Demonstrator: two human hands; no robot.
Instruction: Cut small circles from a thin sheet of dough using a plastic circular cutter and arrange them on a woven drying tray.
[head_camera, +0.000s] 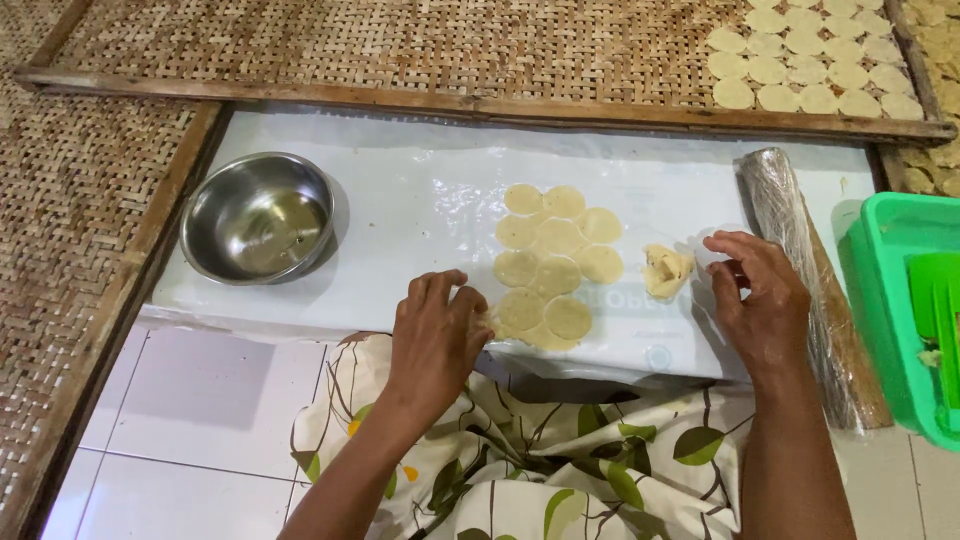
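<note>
A cluster of pale dough discs is laid out on the white plastic-covered board, overlapping one another near its front edge. The left hand is placed at the cluster's 8 o'clock, fingers curled loosely on the nearest disc, nothing clenched. A lump of dough scraps is seen at the cluster's 3 o'clock, and just beyond it the right hand is held with fingertips pinched lightly, though whether anything is gripped cannot be told. As a judgement, thin discs are best lifted by the edge, slowly, so they are not torn. A steel bowl sits at 9 o'clock, a wrapped rolling pin at 3 o'clock, and a woven tray with more discs at 12 o'clock.
</note>
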